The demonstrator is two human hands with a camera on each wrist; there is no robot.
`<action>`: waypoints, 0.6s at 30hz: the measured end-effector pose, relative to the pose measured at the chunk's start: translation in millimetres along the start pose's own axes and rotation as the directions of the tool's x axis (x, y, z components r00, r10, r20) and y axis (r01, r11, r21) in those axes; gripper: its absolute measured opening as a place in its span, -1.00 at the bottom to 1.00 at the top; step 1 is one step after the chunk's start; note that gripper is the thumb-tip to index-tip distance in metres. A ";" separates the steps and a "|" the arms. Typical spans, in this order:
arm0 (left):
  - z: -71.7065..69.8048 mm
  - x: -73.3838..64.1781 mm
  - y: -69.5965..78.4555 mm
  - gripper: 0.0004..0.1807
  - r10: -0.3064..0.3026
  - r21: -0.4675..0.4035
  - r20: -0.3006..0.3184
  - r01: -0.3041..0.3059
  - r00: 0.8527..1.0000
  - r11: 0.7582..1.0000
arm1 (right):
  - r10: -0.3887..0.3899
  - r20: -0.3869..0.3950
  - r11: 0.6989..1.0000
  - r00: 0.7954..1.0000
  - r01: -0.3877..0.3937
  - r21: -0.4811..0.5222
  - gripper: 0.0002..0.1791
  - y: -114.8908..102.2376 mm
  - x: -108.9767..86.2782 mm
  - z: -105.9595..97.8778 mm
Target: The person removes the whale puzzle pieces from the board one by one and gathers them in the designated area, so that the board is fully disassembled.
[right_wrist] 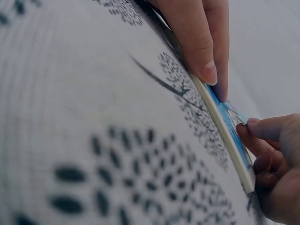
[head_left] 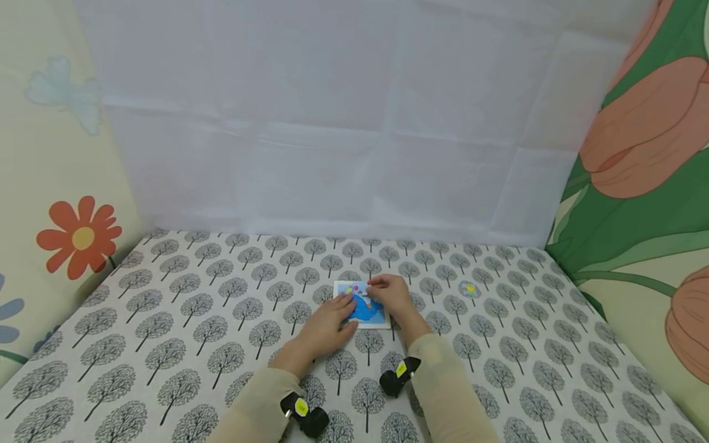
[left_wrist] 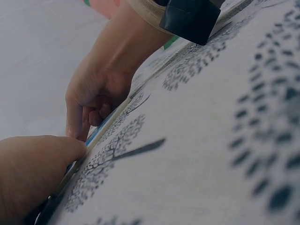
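Observation:
A small flat picture board [head_left: 368,314] with a blue design and pale border lies on the patterned cloth. My left hand [head_left: 328,327] rests over its left side, fingers extended onto the picture and thumb along the near edge. From the right, my right hand [head_left: 392,296] reaches over the upper right part of the board. In the right wrist view, its thumb and forefinger pinch a thin, light-coloured flat piece [right_wrist: 237,112], tilted up from the board's face. The left fingertips [right_wrist: 209,75] press close by. The piece's printed design is mostly hidden.
A small round piece [head_left: 469,289] with a yellow sun-like print lies to the right of the board. The cloth [head_left: 221,369] bears printed trees. A white sheet [head_left: 332,123] hangs behind, with floral panels on both sides. Each wrist wears a black camera [head_left: 400,376].

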State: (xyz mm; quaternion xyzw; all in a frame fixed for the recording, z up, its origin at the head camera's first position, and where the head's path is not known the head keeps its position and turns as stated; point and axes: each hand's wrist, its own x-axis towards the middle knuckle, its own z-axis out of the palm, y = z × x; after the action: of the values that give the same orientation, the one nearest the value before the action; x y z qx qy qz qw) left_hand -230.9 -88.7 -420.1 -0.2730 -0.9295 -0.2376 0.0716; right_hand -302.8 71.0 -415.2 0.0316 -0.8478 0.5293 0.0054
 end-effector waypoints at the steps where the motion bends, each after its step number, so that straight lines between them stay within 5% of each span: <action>1: 0.0 -0.1 0.0 -0.50 0.001 0.000 0.000 -0.001 1.000 1.000 | -0.003 -0.002 1.000 1.000 0.003 0.009 -0.85 0.6 0.2 -0.1; 18: -1.0 0.3 2.0 -0.50 -0.021 0.015 -0.004 0.021 1.000 1.000 | -0.031 -0.001 0.988 1.000 0.031 0.153 -0.82 2.4 -3.0 -5.1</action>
State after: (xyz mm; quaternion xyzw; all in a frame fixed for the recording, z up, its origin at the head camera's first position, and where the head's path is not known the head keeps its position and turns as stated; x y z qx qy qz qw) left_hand -230.1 -87.6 -418.4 -0.2623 -0.9339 -0.2317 0.0728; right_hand -300.1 76.8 -415.2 0.0455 -0.8040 0.5928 0.0104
